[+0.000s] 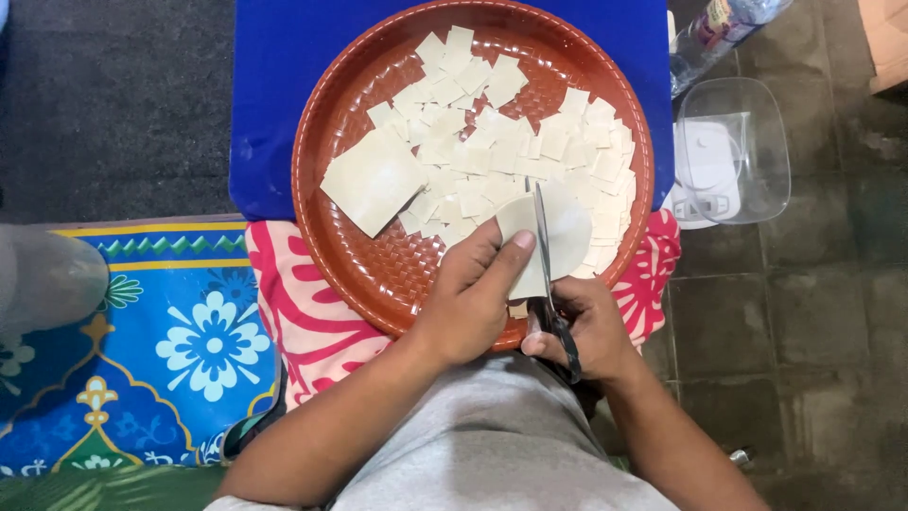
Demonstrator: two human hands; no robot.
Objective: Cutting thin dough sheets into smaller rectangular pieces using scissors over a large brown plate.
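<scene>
Left hand (pixel 470 301) fingers around one dough sheet (pixel 558 232), right hand (pixel 588 326) gripping one scissors (pixel 549 274) over one tray (pixel 378 274).

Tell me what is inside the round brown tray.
The brown tray holds many small pale dough squares and one larger square sheet. The left hand and the sheet being cut cover whatever lies beneath them.
</scene>
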